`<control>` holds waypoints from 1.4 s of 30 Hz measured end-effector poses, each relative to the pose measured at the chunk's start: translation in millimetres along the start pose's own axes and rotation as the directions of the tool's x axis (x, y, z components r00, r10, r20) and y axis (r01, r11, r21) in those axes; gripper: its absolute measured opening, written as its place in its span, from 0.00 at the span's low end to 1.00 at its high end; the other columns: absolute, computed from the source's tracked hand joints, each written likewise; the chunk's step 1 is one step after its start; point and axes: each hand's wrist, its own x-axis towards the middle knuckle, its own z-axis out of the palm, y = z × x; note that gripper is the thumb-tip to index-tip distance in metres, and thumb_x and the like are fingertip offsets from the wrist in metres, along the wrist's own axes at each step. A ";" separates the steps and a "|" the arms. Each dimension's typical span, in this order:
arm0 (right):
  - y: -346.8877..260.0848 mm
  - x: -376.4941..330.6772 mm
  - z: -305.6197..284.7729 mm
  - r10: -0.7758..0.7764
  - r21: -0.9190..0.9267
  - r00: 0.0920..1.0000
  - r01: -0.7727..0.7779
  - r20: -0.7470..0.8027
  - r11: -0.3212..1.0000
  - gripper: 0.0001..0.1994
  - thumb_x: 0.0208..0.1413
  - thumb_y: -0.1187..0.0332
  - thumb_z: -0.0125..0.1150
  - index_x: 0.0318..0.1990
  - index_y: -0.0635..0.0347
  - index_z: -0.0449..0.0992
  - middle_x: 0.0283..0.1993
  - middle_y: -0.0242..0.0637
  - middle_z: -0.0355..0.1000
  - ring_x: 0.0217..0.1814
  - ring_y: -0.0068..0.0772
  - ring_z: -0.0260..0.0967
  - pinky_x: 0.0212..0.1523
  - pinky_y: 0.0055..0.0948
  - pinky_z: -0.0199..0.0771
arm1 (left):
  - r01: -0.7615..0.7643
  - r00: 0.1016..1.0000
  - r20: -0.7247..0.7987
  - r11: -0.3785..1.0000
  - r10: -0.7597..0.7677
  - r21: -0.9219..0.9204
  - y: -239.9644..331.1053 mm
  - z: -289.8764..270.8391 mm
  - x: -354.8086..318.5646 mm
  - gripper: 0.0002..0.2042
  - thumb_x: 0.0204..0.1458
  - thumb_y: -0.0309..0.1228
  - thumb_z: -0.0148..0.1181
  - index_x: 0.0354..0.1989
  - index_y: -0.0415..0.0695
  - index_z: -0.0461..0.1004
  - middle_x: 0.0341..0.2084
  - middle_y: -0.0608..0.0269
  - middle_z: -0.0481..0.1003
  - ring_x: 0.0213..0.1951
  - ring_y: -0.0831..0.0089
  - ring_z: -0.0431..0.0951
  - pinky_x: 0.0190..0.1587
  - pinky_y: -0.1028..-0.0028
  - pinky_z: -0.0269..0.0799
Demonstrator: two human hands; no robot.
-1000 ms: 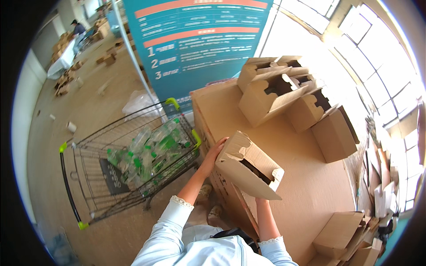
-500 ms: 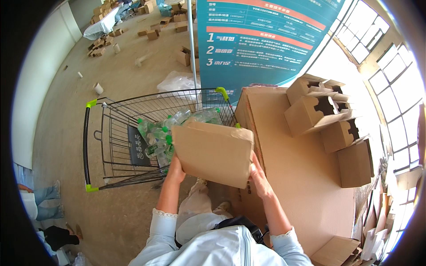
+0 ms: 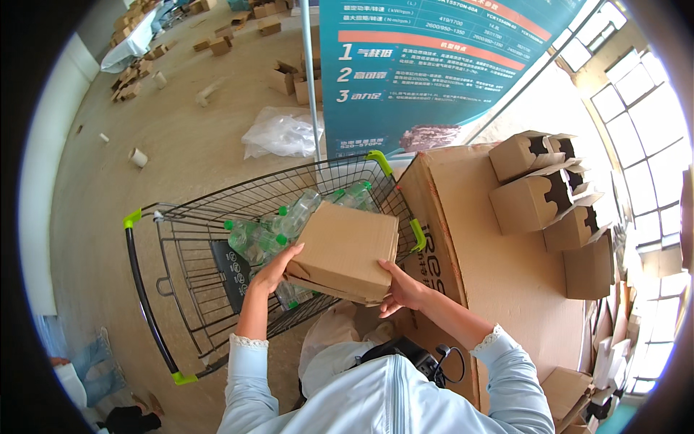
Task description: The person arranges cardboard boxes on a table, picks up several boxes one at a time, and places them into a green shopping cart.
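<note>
Between my two hands is a brown cardboard box (image 3: 347, 242), tilted over the near right part of a shopping cart (image 3: 181, 282). My left hand (image 3: 273, 269) grips its left side, thumb against the edge. At its lower right corner, my right hand (image 3: 399, 289) has the thumb on top and fingers underneath. Inside the wire cart lie several clear plastic bottles (image 3: 249, 235) with green caps, partly hidden by the box. I cannot see whether the box's underside touches them.
A large cardboard carton (image 3: 499, 289) stands to the right, with several small boxes (image 3: 531, 202) on it. A blue banner (image 3: 419, 79) on a pole rises behind the cart. Plastic film (image 3: 278, 134) and boxes litter the floor. Another person's legs (image 3: 94, 365) show at lower left.
The box has been lowered and turned, showing more of its top face. My right hand has shifted to its lower corner. The view has also shifted, with the cart appearing lower.
</note>
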 end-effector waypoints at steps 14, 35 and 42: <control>12.4 1.7 39.4 -0.053 0.386 0.992 0.004 0.116 0.923 0.46 0.46 0.28 0.39 0.61 0.60 0.57 0.52 0.54 0.64 0.42 0.51 0.71 0.42 0.48 0.76 | 0.145 0.989 -0.079 0.877 -0.122 0.458 99.5 -19.4 5.3 0.42 0.45 0.62 0.43 0.61 0.39 0.57 0.55 0.48 0.64 0.53 0.61 0.66 0.48 0.64 0.66; 399.8 -297.8 -20.4 -0.642 -0.181 -0.061 0.976 -0.764 0.122 0.54 0.36 0.66 0.73 0.67 0.55 0.36 0.58 0.40 0.57 0.59 0.33 0.58 0.58 0.35 0.61 | -0.659 0.298 0.889 0.748 0.348 -0.072 31.7 413.8 6.1 0.42 0.39 0.36 0.69 0.63 0.41 0.52 0.60 0.56 0.57 0.60 0.62 0.58 0.60 0.64 0.53; 624.7 -285.7 59.1 0.023 -0.454 -0.496 0.811 -0.868 0.370 0.56 0.35 0.69 0.73 0.68 0.55 0.36 0.64 0.42 0.50 0.65 0.33 0.51 0.60 0.35 0.58 | -0.788 0.021 0.996 0.612 -0.091 0.073 -30.2 606.4 -156.7 0.39 0.43 0.29 0.65 0.64 0.41 0.51 0.63 0.52 0.54 0.61 0.59 0.59 0.60 0.63 0.57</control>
